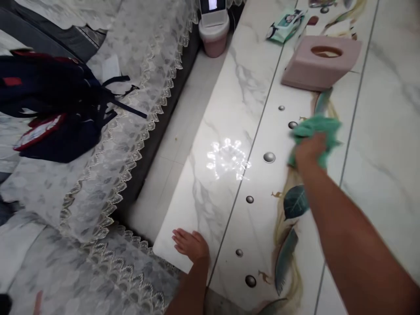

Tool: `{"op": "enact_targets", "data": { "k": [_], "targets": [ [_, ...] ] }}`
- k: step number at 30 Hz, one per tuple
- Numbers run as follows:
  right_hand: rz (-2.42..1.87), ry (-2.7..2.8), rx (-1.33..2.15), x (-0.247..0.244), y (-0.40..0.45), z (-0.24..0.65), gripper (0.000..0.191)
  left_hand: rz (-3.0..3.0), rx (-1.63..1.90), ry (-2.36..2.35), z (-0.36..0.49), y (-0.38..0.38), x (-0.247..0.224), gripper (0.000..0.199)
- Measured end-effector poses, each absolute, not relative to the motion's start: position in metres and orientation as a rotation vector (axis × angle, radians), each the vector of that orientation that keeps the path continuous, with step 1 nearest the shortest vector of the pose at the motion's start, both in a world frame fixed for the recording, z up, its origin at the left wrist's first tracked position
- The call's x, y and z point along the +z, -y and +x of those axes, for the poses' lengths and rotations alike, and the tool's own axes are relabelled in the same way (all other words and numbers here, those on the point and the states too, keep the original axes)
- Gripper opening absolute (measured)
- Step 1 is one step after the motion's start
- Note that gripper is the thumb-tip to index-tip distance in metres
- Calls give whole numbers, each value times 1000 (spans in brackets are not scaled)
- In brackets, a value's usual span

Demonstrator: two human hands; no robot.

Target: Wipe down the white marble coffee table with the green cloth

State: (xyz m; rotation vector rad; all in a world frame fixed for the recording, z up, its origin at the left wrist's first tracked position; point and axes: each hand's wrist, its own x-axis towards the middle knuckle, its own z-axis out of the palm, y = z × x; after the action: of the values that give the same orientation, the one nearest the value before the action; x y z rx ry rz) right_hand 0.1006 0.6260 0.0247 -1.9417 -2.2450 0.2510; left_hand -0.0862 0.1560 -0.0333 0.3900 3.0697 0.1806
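A crumpled green cloth (pixel 316 127) is bunched under my right hand (pixel 311 148), pressed to the glossy marble-patterned table (pixel 216 205). The hand is slightly blurred, with its fingers closed on the cloth. Just beyond the cloth stands a pink tissue box (pixel 311 65) with an oval opening on top. My left hand (pixel 190 245) rests near the table's front left corner, its fingers stretched out and holding nothing. Leaf and bead patterns are printed down the table's middle strip.
A packet of wipes (pixel 287 26) lies beyond the tissue box. To the left, a sofa with a lace-edged cover (pixel 154 57) carries a dark blue backpack (pixel 65 109). A pink and white bin (pixel 214 35) stands on the floor between sofa and table.
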Motion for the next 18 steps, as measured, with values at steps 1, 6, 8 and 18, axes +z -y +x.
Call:
{"op": "enact_targets", "data": {
  "k": [1, 6, 8, 18],
  "targets": [
    [-2005, 2204, 310, 22, -630, 55, 67, 390, 177, -3081, -85, -155, -34, 68],
    [-1782, 2353, 696, 9, -601, -160, 51, 442, 108, -3108, -82, -152, -35, 72],
    [-1542, 2480, 795, 16, -582, -205, 49, 441, 88, -3119, -82, -149, -38, 71],
    [-1535, 2528, 618, 11, -651, -33, 55, 408, 114, -3126, -89, -147, -39, 75]
  ]
}}
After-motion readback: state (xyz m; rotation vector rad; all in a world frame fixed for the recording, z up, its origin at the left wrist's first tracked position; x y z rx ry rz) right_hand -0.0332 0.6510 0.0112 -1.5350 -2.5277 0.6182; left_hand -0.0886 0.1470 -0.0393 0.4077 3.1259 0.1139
